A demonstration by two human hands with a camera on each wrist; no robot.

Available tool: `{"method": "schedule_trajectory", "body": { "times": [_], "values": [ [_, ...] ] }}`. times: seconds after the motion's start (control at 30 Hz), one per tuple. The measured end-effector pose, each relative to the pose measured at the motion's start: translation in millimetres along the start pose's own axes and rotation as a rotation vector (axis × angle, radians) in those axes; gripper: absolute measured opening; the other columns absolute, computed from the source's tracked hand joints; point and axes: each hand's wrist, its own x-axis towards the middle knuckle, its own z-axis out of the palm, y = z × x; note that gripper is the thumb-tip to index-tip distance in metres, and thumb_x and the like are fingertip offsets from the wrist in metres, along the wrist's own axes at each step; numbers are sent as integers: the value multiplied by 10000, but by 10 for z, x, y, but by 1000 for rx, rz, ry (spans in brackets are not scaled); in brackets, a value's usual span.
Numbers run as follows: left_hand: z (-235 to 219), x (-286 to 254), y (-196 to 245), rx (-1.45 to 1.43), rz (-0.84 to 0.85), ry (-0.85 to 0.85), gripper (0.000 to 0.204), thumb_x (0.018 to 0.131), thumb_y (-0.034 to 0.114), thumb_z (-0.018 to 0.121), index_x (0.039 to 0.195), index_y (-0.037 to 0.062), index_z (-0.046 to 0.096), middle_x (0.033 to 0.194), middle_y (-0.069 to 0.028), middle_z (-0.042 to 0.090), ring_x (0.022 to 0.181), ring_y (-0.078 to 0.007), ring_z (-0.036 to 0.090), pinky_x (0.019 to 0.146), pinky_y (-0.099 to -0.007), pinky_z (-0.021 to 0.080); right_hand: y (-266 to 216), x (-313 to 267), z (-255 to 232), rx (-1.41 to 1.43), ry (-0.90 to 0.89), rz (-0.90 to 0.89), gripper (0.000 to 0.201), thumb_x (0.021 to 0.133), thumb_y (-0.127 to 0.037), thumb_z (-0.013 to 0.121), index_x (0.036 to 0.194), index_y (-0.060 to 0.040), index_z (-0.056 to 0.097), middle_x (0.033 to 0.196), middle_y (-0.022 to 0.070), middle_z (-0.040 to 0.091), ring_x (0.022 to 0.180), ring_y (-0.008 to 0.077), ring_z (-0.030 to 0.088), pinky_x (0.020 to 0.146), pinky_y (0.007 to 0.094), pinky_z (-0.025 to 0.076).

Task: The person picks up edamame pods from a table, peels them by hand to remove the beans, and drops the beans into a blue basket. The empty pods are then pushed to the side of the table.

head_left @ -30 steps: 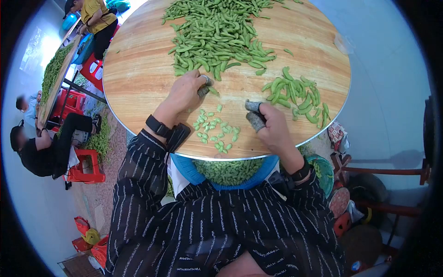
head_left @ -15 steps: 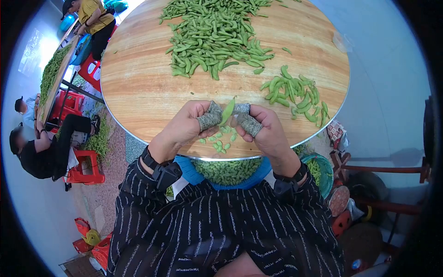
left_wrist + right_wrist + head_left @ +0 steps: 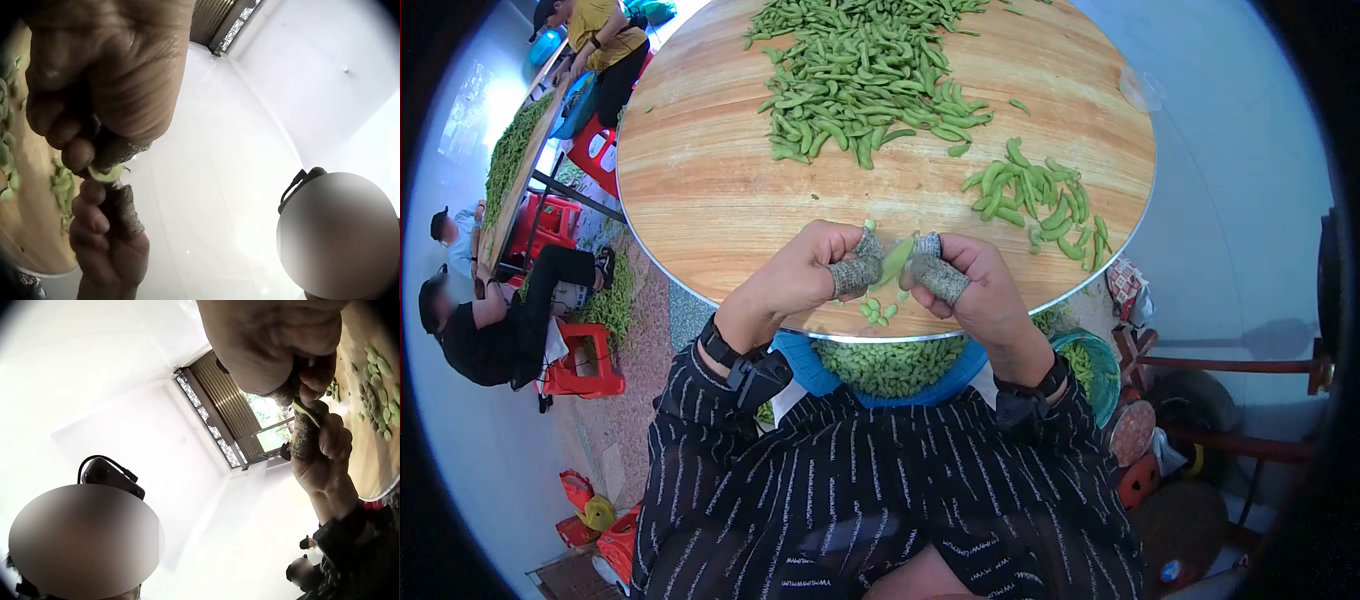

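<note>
A green soybean pod (image 3: 897, 259) is pinched between both hands close over the near part of the round table. My left hand (image 3: 800, 265) holds one side with thumb and forefinger, both in grey knit finger covers. From the other side my right hand (image 3: 975, 280) grips it the same way, its covered thumb lying along the top. At the left fingertips a pale bit of green (image 3: 870, 226) sticks up. Shelled beans (image 3: 878, 312) lie below the hands, partly hidden by them. In the left wrist view the pod (image 3: 105, 174) shows between the two sets of fingertips.
A big heap of pods (image 3: 850, 80) covers the far part of the wooden table (image 3: 700, 180). A smaller pile of pods (image 3: 1040, 195) lies to the right. Under the near edge stands a blue basin (image 3: 810, 365) of beans. Other people (image 3: 495, 320) sit at left.
My left hand has come back from the heap's near edge with a pod. The right hand has moved left to meet it, and both now pinch the pod above the shelled beans.
</note>
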Motion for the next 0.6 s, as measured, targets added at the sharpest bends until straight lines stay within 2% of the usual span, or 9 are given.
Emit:
{"method": "schedule_trajectory", "body": {
  "times": [0.13, 0.2, 0.43, 0.53, 0.6],
  "values": [
    [11, -13, 41, 44, 7, -19, 46, 776, -2, 541, 817, 8, 559, 645, 78, 464, 572, -5, 384, 492, -172, 286, 19, -16, -19, -6, -24, -16, 148, 832, -157, 540, 801, -15, 566, 590, -21, 491, 482, 26, 392, 425, 154, 283],
    [-3, -3, 2, 44, 7, -24, 58, 773, -19, 530, 819, 0, 559, 653, 74, 471, 586, -8, 394, 503, -172, 295, 9, -22, -22, -44, -26, -6, 68, 815, -83, 521, 809, -32, 566, 617, -33, 503, 514, 20, 413, 442, 162, 304],
    [1, 6, -36, 66, 28, -23, 78, 763, -41, 519, 813, 2, 560, 702, 66, 503, 651, -21, 437, 537, -185, 336, 36, -14, 29, -84, 25, -40, 45, 801, -61, 538, 816, -25, 563, 668, -27, 532, 565, 30, 452, 503, 169, 356],
    [19, 27, -42, 54, 36, -19, 58, 790, -13, 504, 812, -3, 558, 688, 16, 519, 676, -36, 450, 555, -204, 361, 58, 26, 25, -28, 60, -35, 43, 789, -40, 536, 817, -20, 562, 673, -18, 536, 566, 32, 447, 504, 170, 352],
    [78, 52, -100, 469, 235, 125, 91, 767, 33, 540, 847, -8, 534, 659, -63, 512, 643, -106, 509, 542, -254, 397, 111, 59, -25, 95, 95, -74, 62, 770, -9, 532, 824, -15, 561, 673, -12, 533, 576, 37, 446, 513, 173, 351]
  ]
}}
